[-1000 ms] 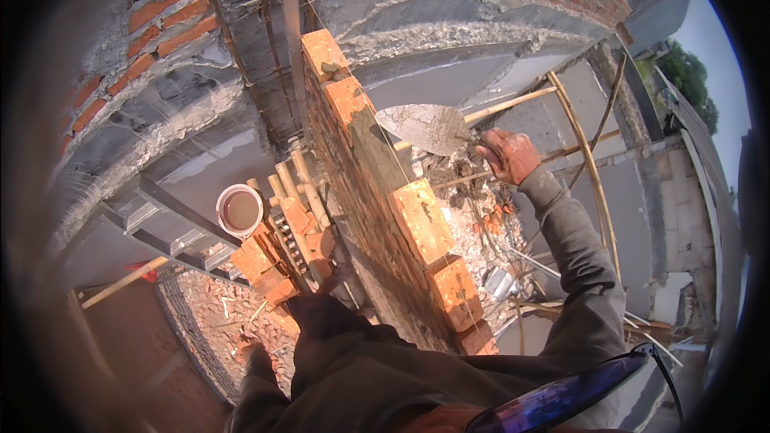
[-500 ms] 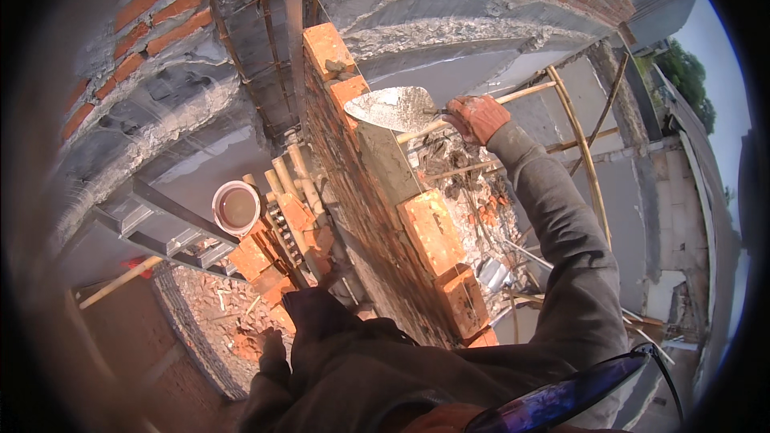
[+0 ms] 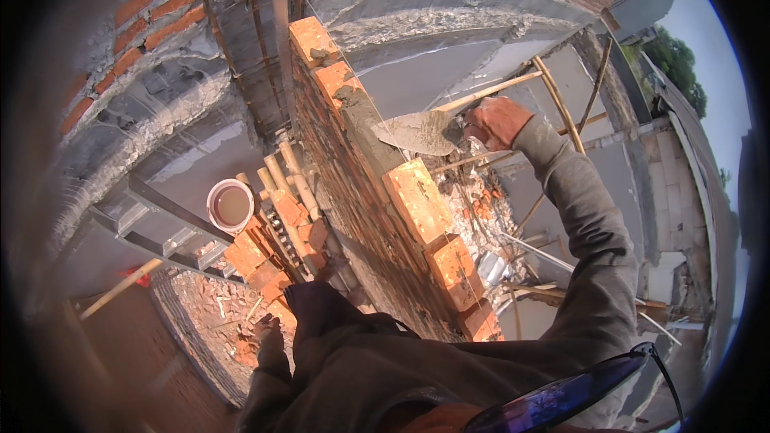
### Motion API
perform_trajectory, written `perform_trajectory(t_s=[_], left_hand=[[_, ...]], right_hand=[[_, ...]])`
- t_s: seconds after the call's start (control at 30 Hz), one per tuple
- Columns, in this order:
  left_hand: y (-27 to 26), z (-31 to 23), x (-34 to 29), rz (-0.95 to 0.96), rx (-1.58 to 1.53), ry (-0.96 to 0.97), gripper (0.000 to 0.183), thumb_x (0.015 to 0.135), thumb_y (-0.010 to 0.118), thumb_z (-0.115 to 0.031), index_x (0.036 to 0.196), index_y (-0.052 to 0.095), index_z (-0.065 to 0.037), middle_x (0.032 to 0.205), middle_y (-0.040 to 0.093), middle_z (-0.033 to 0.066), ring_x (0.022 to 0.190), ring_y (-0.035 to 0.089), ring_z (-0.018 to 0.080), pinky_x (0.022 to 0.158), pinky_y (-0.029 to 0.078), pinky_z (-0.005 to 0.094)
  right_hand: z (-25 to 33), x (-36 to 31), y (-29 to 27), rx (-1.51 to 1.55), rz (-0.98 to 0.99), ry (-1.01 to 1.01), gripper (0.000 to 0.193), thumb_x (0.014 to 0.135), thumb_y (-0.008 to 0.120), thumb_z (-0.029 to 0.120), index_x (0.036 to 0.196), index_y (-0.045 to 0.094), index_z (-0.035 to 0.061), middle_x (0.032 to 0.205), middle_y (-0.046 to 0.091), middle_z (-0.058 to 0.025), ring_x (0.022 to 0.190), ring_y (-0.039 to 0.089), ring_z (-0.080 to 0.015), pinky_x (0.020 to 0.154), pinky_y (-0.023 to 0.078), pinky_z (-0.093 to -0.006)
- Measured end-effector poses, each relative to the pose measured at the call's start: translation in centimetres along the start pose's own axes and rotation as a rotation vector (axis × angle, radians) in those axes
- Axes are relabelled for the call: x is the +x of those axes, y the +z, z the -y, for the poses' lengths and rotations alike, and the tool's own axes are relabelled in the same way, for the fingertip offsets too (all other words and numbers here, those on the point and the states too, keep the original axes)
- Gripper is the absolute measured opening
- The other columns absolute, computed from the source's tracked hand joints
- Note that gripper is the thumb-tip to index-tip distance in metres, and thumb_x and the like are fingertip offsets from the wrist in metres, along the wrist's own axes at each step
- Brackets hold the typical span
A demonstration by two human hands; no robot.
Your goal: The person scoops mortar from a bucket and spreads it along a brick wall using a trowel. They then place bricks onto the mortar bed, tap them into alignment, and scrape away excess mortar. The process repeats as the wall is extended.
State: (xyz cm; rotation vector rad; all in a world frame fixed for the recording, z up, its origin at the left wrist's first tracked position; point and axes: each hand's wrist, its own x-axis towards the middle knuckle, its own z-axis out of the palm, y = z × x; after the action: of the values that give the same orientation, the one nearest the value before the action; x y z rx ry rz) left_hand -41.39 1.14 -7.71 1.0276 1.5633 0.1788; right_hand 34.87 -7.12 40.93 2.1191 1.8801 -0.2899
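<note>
My right hand (image 3: pixel 499 123) grips the handle of a pointed trowel (image 3: pixel 421 135), its blade smeared with grey mortar. The blade lies over the right side of a brick wall (image 3: pixel 345 192), beside a bed of wet mortar (image 3: pixel 369 132) on the wall's top. Beyond that bed sits an orange brick (image 3: pixel 337 78) with mortar dabs on it; on its near side another brick (image 3: pixel 419 199) rests on the wall. A taut string line runs along the top course. My left hand (image 3: pixel 270 335) hangs low at the left in shade, fingers loosely extended, holding nothing visible.
Left of the wall, a round bucket of murky liquid (image 3: pixel 231 205) stands beside stacked loose bricks (image 3: pixel 250 255) and bamboo poles (image 3: pixel 298 180). A metal ladder-like frame (image 3: pixel 172 224) leans nearby. Bamboo scaffolding (image 3: pixel 556 100) and rubble (image 3: pixel 481 204) lie to the right.
My right hand and the trowel have moved right and slightly nearer, and the blade has swung from above the wall to its right edge. The view has shifted a little.
</note>
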Motion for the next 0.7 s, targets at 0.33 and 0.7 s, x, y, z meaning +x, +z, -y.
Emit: perform_trajectory(t_s=[0.33, 0.7], left_hand=[[0.4, 5.6, -0.8, 0.117, -0.098, 0.004, 0.031, 0.084, 0.072, -0.001, 0.113, 0.072, 0.009, 0.077, 0.061, 0.0030, 0.063, 0.051, 0.0124, 0.056, 0.041, 0.0329], [2.6, 5.1, -2.2, -0.084, -0.242, -0.065, 0.017, 0.087, 0.072, -0.002, 0.102, 0.074, 0.007, 0.073, 0.056, 0.0027, 0.059, 0.048, 0.0106, 0.053, 0.040, 0.0327]], right_hand=[[4.3, -0.8, -4.8, -0.338, -0.091, 0.023, 0.029, 0.100, 0.070, 0.032, 0.098, 0.071, 0.0031, 0.083, 0.069, -0.0161, 0.084, 0.073, -0.0364, 0.077, 0.059, -0.0488], [7.9, 4.0, -5.1, -0.283, -0.121, 0.133, 0.020, 0.087, 0.066, 0.008, 0.103, 0.077, 0.0084, 0.094, 0.075, -0.0154, 0.093, 0.075, -0.0376, 0.085, 0.060, -0.0487]])
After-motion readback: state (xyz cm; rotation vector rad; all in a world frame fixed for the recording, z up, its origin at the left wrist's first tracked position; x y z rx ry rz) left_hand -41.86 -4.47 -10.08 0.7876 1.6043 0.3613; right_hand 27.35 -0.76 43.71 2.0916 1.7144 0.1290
